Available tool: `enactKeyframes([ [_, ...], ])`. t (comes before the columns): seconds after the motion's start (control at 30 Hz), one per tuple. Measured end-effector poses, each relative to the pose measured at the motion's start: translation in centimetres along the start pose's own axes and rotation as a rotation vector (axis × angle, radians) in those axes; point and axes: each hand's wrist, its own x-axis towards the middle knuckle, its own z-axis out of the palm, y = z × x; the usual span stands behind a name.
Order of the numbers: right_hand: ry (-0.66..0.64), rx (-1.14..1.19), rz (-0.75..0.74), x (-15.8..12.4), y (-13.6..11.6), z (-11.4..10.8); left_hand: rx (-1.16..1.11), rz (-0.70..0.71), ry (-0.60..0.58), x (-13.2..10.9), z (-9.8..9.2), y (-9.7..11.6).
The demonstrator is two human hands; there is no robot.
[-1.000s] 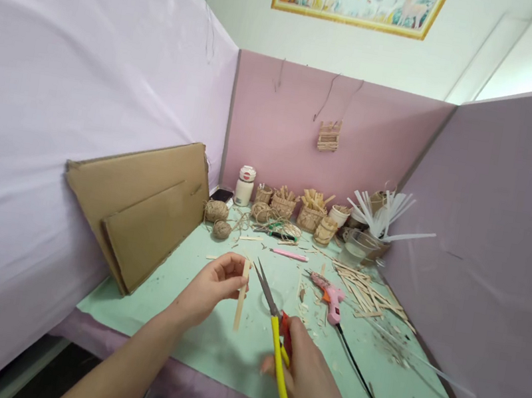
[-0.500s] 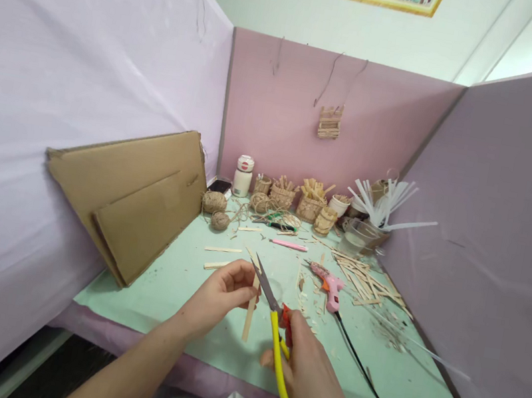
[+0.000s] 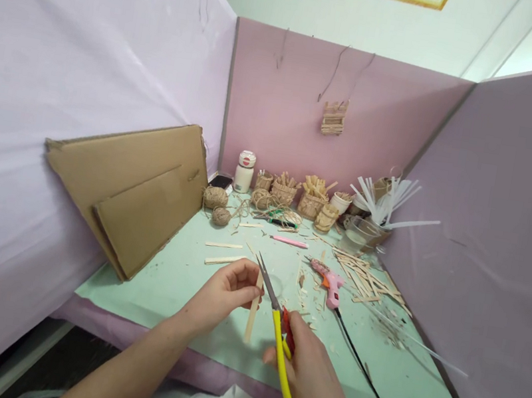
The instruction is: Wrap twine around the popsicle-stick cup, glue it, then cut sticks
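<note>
My left hand (image 3: 234, 288) pinches a flat, pale wooden stick (image 3: 252, 318) that stands nearly upright above the table. My right hand (image 3: 310, 367) is wrapped round a pair of scissors (image 3: 284, 380) with yellow and red handles. Their dark blades point up and to the left and lie close beside the upper part of the stick; I cannot tell whether they touch it. Behind my left hand, a few more wooden sticks (image 3: 223, 260) lie on the green table top.
A pink glue gun (image 3: 328, 280) with a black cord lies right of centre, near a pile of sticks (image 3: 364, 278). A pink pen-like tool (image 3: 289, 242), twine balls (image 3: 215, 198) and stick-filled baskets (image 3: 312, 206) are farther back. Cardboard (image 3: 143, 206) leans on the left.
The view has shifted slightly. The scissor blades look closer together than before, and the stick's upper end above my left fingers now appears shorter.
</note>
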Motion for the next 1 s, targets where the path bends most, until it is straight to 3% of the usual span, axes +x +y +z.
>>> enactKeyframes([
  [0.57,-0.088,-0.065,0.03,-0.8,0.0,-1.0,-0.002,-0.077,-0.053,-0.4,0.1,0.2],
  [1.0,-0.17,-0.006,-0.001,-1.7,1.4,-1.6,-0.014,-0.138,-0.096,-0.8,0.3,-0.5],
])
